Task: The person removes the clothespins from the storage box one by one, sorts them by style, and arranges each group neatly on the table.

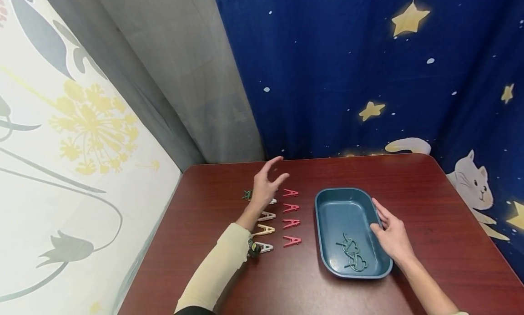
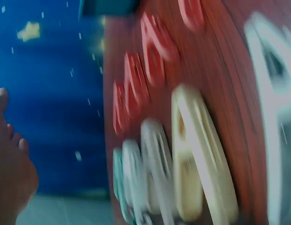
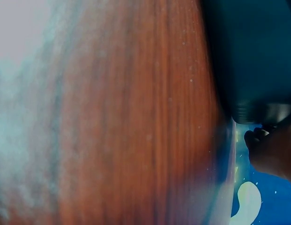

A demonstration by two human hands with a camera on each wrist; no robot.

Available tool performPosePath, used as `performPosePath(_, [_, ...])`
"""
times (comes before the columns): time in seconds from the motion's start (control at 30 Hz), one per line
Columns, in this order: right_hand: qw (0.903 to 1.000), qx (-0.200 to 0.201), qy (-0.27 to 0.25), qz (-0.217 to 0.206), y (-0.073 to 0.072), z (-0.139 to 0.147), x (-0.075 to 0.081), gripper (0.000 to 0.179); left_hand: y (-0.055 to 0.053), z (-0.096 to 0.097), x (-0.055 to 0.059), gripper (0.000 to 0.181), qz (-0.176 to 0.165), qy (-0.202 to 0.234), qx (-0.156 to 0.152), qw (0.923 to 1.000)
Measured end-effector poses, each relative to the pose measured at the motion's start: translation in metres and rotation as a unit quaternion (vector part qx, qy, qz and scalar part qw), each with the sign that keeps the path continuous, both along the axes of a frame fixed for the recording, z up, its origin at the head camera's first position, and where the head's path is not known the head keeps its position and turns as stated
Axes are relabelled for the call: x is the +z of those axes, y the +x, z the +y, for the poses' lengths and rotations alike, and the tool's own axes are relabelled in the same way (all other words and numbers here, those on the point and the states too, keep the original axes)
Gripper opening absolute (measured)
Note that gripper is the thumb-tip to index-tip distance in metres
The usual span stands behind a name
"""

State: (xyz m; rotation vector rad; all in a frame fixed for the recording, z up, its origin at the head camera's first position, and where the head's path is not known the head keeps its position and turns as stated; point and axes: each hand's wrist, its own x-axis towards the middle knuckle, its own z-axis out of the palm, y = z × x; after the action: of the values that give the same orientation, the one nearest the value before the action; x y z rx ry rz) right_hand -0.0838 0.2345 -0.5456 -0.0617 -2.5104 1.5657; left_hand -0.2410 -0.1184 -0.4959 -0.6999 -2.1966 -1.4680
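Observation:
My left hand (image 1: 265,184) is raised over the far end of a column of clothespins, thumb and fingers apart with nothing between them. Below it lie a pale yellow clothespin (image 1: 264,230), a white clothespin (image 1: 265,247) and a greyish one (image 1: 267,216); the forearm partly covers this column. Several red clothespins (image 1: 291,223) form a second column to its right. With thumb over the rim and fingers outside, my right hand (image 1: 394,235) grips the right side of a blue-green tray (image 1: 323,251). Inside the tray lie thin, looped dark green pieces (image 1: 355,260).
A small dark green piece (image 1: 247,195) lies left of the left wrist. The reddish-brown table (image 1: 196,215) meets a grey curtain (image 1: 229,124) and a blue starry curtain (image 1: 327,78) behind, with a patterned white panel (image 1: 135,205) on the left. Both wrist views are blurred.

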Motion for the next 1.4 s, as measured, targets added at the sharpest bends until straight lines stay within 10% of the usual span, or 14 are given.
performPosePath(0.3, [1.0,0.001,-0.005,0.004,0.0,0.001,-0.002,0.074,0.031,0.071,0.012,0.086,0.05,-0.056,-0.103,0.9919])
performPosePath(0.6, [1.0,0.004,-0.006,0.003,-0.001,0.0,-0.001,0.074,0.064,0.113,-0.004,0.113,0.024,-0.156,-0.199,0.9673])
performPosePath(0.73, [0.9999,0.008,-0.006,0.002,-0.001,0.0,-0.002,0.074,0.072,0.123,-0.012,0.118,-0.003,-0.244,-0.241,0.9394])
performPosePath(1.1, [0.9999,0.009,-0.006,-0.004,-0.001,0.001,-0.001,0.074,0.077,0.136,-0.015,0.09,0.039,-0.473,-0.295,0.8293])
performPosePath(1.4, [1.0,0.005,-0.003,0.001,-0.001,0.001,-0.001,0.074,0.077,0.143,-0.012,0.068,-0.002,-0.549,-0.316,0.7742])
